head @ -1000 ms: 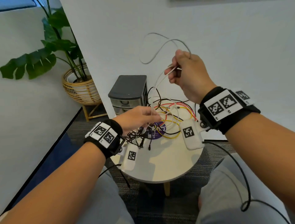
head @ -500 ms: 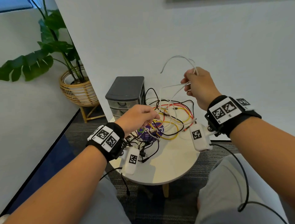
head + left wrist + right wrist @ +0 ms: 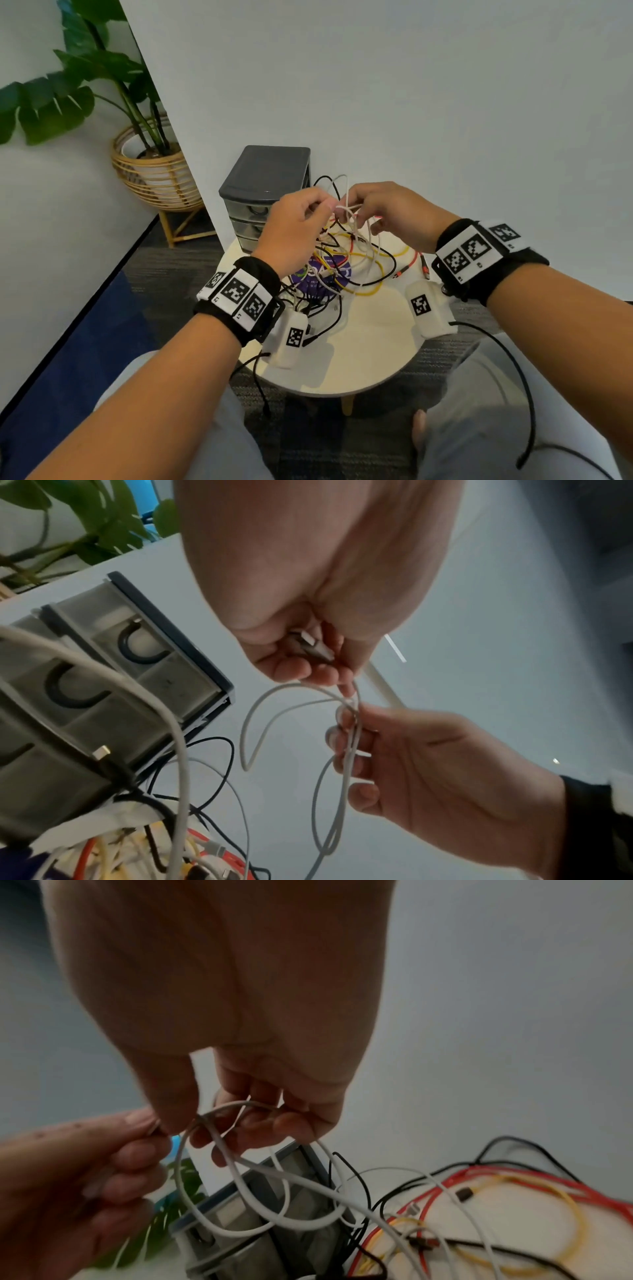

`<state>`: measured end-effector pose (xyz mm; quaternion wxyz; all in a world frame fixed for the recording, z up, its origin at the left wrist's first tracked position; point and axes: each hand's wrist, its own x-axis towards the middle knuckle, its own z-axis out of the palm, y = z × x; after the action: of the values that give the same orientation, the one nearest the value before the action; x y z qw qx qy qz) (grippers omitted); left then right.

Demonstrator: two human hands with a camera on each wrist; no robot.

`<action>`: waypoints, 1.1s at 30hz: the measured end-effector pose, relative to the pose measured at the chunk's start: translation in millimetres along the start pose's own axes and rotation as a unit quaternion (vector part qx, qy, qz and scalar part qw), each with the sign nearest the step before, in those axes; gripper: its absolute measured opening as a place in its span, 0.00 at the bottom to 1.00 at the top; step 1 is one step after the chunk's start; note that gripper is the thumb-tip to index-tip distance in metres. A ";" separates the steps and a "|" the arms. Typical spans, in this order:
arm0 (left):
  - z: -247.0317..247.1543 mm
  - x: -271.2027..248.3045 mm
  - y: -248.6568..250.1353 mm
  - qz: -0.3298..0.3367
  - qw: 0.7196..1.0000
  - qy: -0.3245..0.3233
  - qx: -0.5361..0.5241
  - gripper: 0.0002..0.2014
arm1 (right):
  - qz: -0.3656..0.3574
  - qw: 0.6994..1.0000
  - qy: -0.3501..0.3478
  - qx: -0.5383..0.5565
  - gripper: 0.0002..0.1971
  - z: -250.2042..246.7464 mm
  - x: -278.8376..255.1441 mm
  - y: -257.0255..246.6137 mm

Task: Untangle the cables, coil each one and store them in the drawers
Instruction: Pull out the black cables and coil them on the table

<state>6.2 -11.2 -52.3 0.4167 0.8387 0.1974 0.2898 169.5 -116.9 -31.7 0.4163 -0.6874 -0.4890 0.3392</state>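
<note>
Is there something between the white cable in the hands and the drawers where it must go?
Yes. The drawers look shut, and the white cable still hangs into the tangled pile beside them.

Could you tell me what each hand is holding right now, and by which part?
The left hand pinches the white cable at its plug end; the right hand grips its gathered loops.

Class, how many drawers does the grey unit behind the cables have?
3, stacked in the grey unit: top drawer, middle drawer, bottom drawer. The left hand, pinching a white cable, hides their right ends.
</note>
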 end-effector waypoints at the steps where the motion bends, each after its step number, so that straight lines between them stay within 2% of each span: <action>1: -0.6 1.4 -3.4 0.001 1.000 0.019 -0.010 0.12 | -0.005 1.000 -0.007 -0.016 0.03 -0.2 1.6 0.6; 4: -1.4 4.0 -12.2 -0.005 0.998 0.039 -0.048 0.09 | -0.039 0.992 0.001 -0.123 0.11 0.5 11.2 2.7; 8: -4.8 4.1 -30.3 -0.025 0.993 0.092 -0.073 0.08 | -0.067 0.983 0.072 -0.155 0.16 -10.6 36.9 -4.1; 13: -8.2 3.2 -56.6 -0.009 0.986 0.166 0.031 0.13 | -0.090 0.957 0.138 -0.238 0.15 -12.0 79.5 -8.1; 15: -10.8 4.0 -60.8 -0.011 0.979 0.180 0.099 0.17 | -0.068 0.947 0.151 -0.275 0.16 -7.4 95.0 2.9; 17: -13.1 5.6 -65.7 -0.025 0.972 0.162 0.168 0.22 | -0.015 0.937 0.136 -0.321 0.18 -1.2 105.9 21.3; 20: -14.7 7.3 -77.4 -0.059 0.964 0.086 0.243 0.26 | 0.066 0.916 0.108 -0.382 0.18 9.9 111.0 48.8; 23: -14.7 7.1 -85.5 -0.078 0.957 0.046 0.274 0.26 | 0.084 0.885 0.068 -0.452 0.16 18.0 108.5 67.3; 26: -12.4 7.3 -83.7 -0.081 0.957 0.046 0.275 0.26 | 0.110 0.866 0.046 -0.485 0.12 24.7 104.2 79.3; 30: -10.1 6.6 -80.8 -0.093 0.956 0.035 0.275 0.27 | 0.119 0.877 0.057 -0.463 0.16 27.3 97.5 82.5; 33: -11.1 4.1 -77.2 -0.087 0.964 0.037 0.249 0.26 | 0.102 0.889 0.074 -0.439 0.23 24.7 90.3 76.8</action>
<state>-4.9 42.0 -108.5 0.2106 0.8844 0.3506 0.2246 204.2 -38.2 -116.9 0.0695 -0.8694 -0.4828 0.0789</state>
